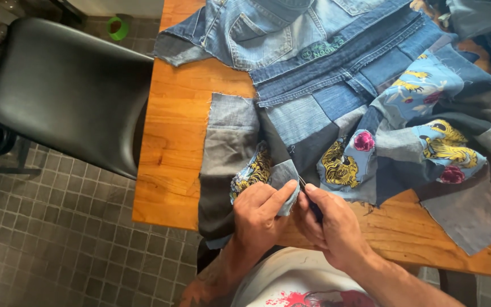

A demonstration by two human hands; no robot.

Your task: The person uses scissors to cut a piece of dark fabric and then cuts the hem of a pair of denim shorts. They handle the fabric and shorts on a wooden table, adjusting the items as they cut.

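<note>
A patchwork denim piece (336,113) with blue flower-and-tiger printed patches lies spread over a wooden table (174,142). My left hand (259,219) pinches a folded grey-blue corner of the fabric (284,177) at the near edge. My right hand (333,227) is closed around a small dark-handled tool (312,209), whose thin metal tip touches the fabric fold right beside my left index finger. Both hands sit close together at the table's front edge.
A black padded chair (63,91) stands to the left of the table on a grey tiled floor (58,250). A green tape roll (119,27) lies on the floor at the back. More denim is piled at the far right.
</note>
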